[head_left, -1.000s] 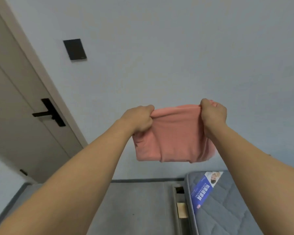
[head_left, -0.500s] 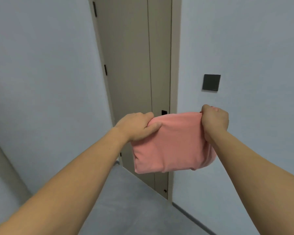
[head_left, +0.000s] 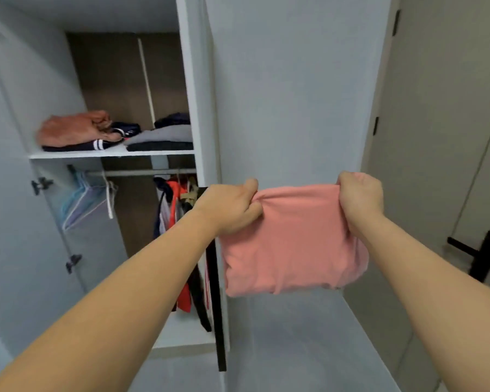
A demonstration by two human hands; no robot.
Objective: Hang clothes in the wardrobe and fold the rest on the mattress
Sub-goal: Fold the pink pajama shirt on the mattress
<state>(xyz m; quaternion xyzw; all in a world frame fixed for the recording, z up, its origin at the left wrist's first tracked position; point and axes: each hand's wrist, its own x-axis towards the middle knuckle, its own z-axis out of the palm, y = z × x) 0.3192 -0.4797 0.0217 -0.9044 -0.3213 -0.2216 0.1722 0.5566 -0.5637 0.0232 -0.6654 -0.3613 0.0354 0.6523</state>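
Note:
A folded pink garment hangs in the air in front of me. My left hand grips its upper left corner and my right hand grips its upper right corner. Behind and to the left stands the open wardrobe. Its shelf carries folded clothes: an orange piece, dark striped ones and a grey stack. Below the shelf runs a rail with empty hangers on the left and hung clothes on the right. The mattress is out of view.
The wardrobe's grey door stands closed right behind the pink garment. A beige room door with a black handle is at the right. The open left wardrobe door shows black hinges. Grey floor lies below.
My view has swung left from the mattress and wall, past the room door, to the open wardrobe. Both hands keep the same grip on the pink garment.

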